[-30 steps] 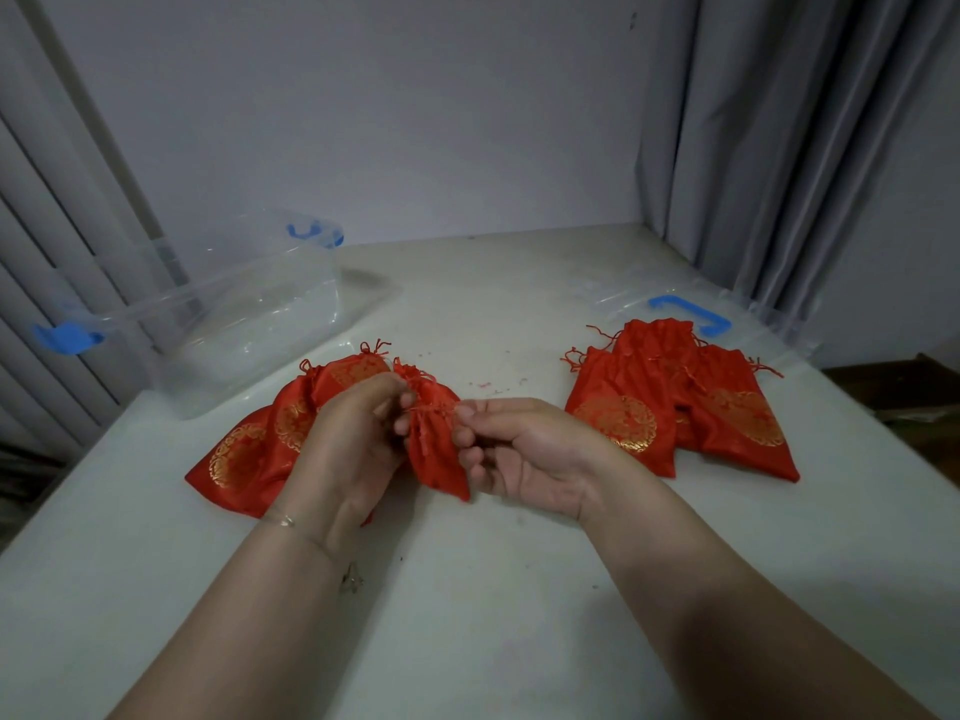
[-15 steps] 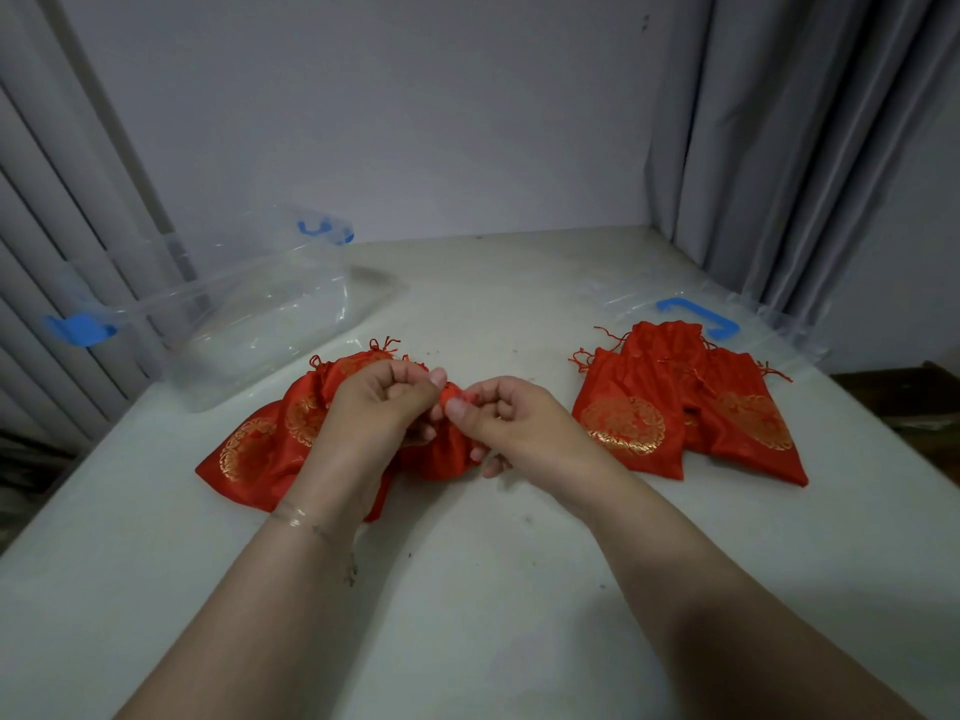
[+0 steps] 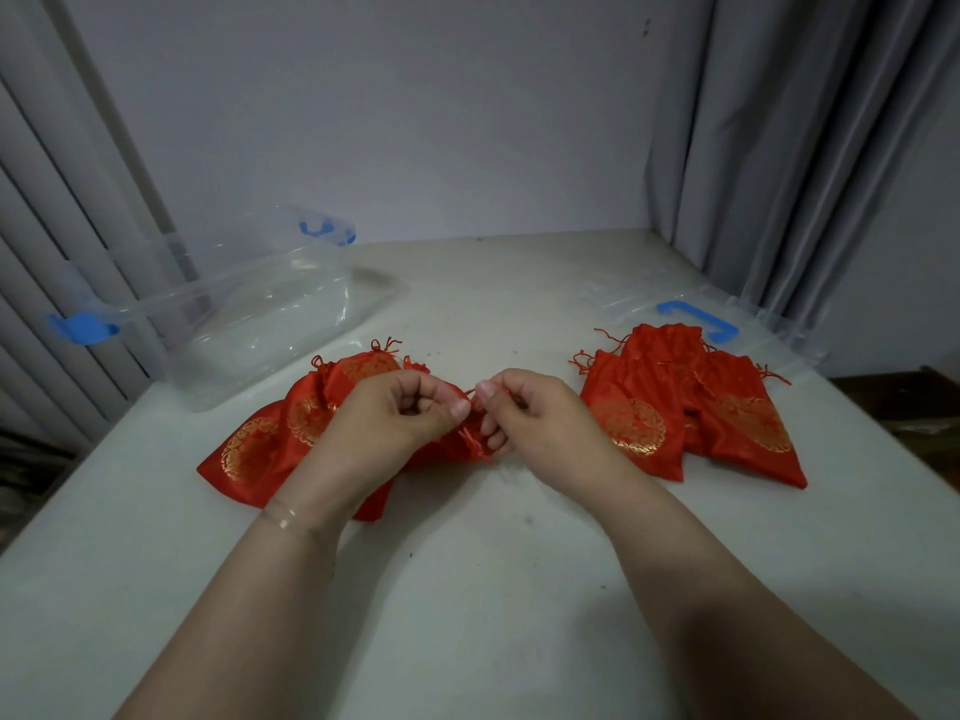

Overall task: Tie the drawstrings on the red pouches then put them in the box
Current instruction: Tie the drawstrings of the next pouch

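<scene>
A small red pouch [image 3: 470, 441] sits at the table's middle, mostly hidden behind my hands. My left hand [image 3: 395, 423] pinches its thin red drawstring [image 3: 470, 396] between thumb and forefinger. My right hand [image 3: 530, 415] pinches the other end of the string, fingertips almost touching the left ones. Behind my left hand lies a pile of red pouches with gold emblems [image 3: 270, 439]. A second pile of red pouches [image 3: 691, 407] lies to the right. The clear plastic box [image 3: 244, 309] with blue latches stands open at the back left.
The box's clear lid [image 3: 727, 319] with a blue latch lies flat under the right pile. Grey curtains hang at the left and right edges. The white table [image 3: 467, 589] has bare surface in front of my arms. A wall closes the back.
The pouch dropped lower between my hands and is now mostly hidden. My fingertips came together, both pinching the drawstring above it.
</scene>
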A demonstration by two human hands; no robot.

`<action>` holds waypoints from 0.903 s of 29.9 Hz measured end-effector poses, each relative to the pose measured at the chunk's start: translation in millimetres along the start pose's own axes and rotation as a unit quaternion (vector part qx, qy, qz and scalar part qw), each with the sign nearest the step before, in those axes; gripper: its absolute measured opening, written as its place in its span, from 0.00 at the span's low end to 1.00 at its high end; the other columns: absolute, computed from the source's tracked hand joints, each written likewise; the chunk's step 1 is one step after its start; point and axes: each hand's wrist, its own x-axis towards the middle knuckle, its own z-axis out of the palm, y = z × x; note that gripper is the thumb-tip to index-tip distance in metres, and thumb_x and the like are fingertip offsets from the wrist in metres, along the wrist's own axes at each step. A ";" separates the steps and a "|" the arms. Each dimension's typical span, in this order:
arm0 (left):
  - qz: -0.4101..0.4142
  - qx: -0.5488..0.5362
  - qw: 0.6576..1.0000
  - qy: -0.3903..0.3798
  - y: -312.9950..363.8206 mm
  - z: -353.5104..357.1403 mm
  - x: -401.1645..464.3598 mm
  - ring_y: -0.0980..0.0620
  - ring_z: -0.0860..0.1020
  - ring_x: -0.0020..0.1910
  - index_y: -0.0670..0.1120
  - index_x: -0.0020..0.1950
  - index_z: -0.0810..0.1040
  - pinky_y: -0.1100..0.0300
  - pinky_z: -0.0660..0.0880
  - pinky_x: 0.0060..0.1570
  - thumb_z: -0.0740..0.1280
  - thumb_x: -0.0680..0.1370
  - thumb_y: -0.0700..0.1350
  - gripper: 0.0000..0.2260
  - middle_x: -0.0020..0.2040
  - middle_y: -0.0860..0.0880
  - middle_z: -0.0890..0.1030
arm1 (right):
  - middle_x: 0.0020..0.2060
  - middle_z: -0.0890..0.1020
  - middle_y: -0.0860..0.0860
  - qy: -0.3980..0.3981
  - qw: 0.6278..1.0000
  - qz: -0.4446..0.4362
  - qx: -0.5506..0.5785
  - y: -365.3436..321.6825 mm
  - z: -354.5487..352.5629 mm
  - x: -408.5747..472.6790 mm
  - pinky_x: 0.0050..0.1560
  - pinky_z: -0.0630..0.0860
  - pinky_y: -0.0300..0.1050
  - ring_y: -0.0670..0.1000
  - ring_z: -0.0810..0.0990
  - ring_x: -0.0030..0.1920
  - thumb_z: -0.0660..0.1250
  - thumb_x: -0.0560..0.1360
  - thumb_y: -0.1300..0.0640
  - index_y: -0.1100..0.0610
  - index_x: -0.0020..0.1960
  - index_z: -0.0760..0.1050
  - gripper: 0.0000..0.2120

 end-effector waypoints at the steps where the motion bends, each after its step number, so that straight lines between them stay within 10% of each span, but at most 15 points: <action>1: -0.004 0.005 1.000 -0.002 -0.1 0.3 -0.3 0.57 0.75 0.35 0.43 0.43 0.81 0.68 0.73 0.38 0.72 0.72 0.38 0.02 0.35 0.47 0.78 | 0.30 0.79 0.47 0.013 0.999 -0.021 -0.032 1.9 -0.3 -0.4 0.43 0.79 0.52 0.46 0.78 0.31 0.61 0.79 0.52 0.55 0.39 0.75 0.12; 13: 0.106 0.333 0.935 0.055 3.4 6.6 -8.4 0.70 0.72 0.36 0.55 0.44 0.82 0.58 0.64 0.41 0.70 0.73 0.49 0.02 0.32 0.64 0.77 | 0.32 0.81 0.47 0.027 0.992 -0.042 -0.114 5.7 1.7 -0.6 0.42 0.79 0.50 0.47 0.81 0.34 0.59 0.79 0.48 0.53 0.39 0.77 0.15; 21: 0.104 0.229 0.964 0.085 1.3 9.0 -6.0 0.67 0.72 0.30 0.49 0.41 0.83 0.74 0.64 0.33 0.70 0.74 0.43 0.03 0.29 0.62 0.77 | 0.28 0.80 0.50 0.101 0.994 0.043 0.028 0.4 5.7 1.3 0.36 0.78 0.47 0.51 0.80 0.29 0.57 0.80 0.50 0.54 0.36 0.76 0.17; 27: 0.013 -0.102 0.991 0.082 9.3 6.8 -3.3 0.59 0.76 0.36 0.46 0.40 0.83 0.69 0.73 0.38 0.70 0.74 0.39 0.04 0.38 0.50 0.83 | 0.30 0.79 0.46 0.120 0.993 0.005 0.016 1.8 -2.2 4.7 0.40 0.79 0.50 0.46 0.78 0.31 0.61 0.79 0.52 0.51 0.36 0.76 0.14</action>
